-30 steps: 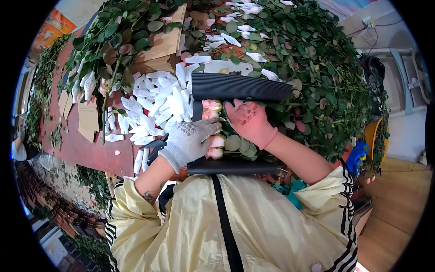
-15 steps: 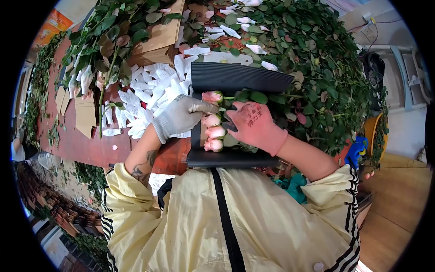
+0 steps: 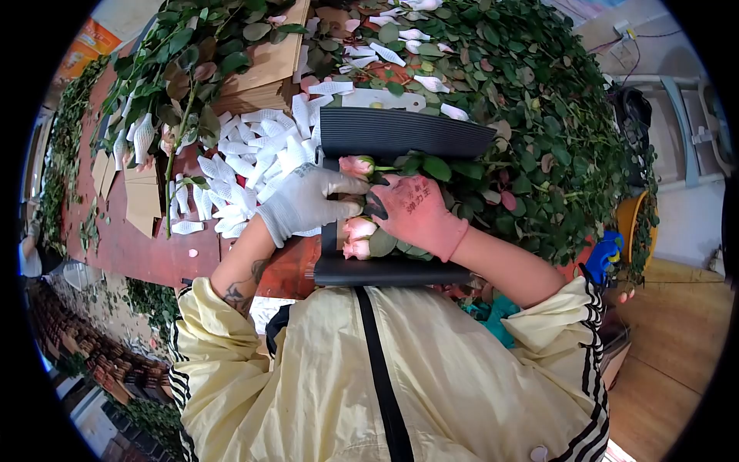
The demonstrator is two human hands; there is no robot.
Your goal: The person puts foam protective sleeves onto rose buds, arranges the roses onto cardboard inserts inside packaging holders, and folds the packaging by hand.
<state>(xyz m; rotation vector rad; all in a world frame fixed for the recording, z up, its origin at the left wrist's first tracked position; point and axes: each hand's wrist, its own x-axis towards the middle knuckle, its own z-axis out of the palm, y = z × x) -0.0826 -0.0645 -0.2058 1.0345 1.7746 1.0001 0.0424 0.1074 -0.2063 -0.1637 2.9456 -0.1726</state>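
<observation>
Pink roses [image 3: 359, 229] lie against the black ridged holder [image 3: 408, 132], one just above your left fingers and two just below. Your grey-gloved left hand [image 3: 314, 199] has thumb and forefinger parted; you can't tell whether they grip a bloom. Your pink-gloved right hand [image 3: 414, 212] curls beside those fingertips, its grip hidden. White mesh sleeves [image 3: 265, 146] lie heaped to the left.

The roses [image 3: 357, 249] are pale pink, the leaves [image 3: 539, 115] dark green and the flap [image 3: 406, 132] black with fine lines. The left glove [image 3: 302, 202] is light grey, the right glove [image 3: 419, 212] coral pink with dark lettering. The netted sleeves [image 3: 188, 228] are white, the table [image 3: 154, 258] brownish red.
</observation>
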